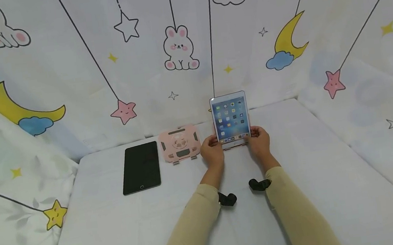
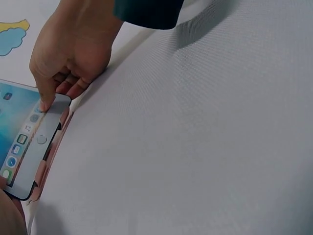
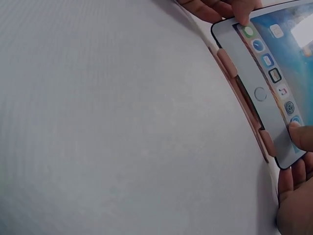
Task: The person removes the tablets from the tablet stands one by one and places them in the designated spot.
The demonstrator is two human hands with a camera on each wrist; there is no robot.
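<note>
A white tablet (image 1: 230, 116) with a lit screen of app icons leans tilted back near the wall. My left hand (image 1: 211, 150) grips its lower left corner and my right hand (image 1: 259, 140) grips the lower right one. In the right wrist view, the right thumb (image 3: 302, 136) presses on the front glass beside the dock icons, fingers curled beneath the edge. The left wrist view mostly shows the right hand (image 2: 73, 54), with its thumb on the screen's corner. Along the tablet's bottom edge runs a pink case (image 3: 226, 62), mostly hidden behind it.
To the left lies a pink cover (image 1: 181, 154) with grey inserts and a raised round design. Beyond it rests a black tablet (image 1: 140, 167), screen dark. White cloth (image 1: 122, 236) covers the table, and a cartoon-printed curtain (image 1: 152, 83) rises behind and at both sides.
</note>
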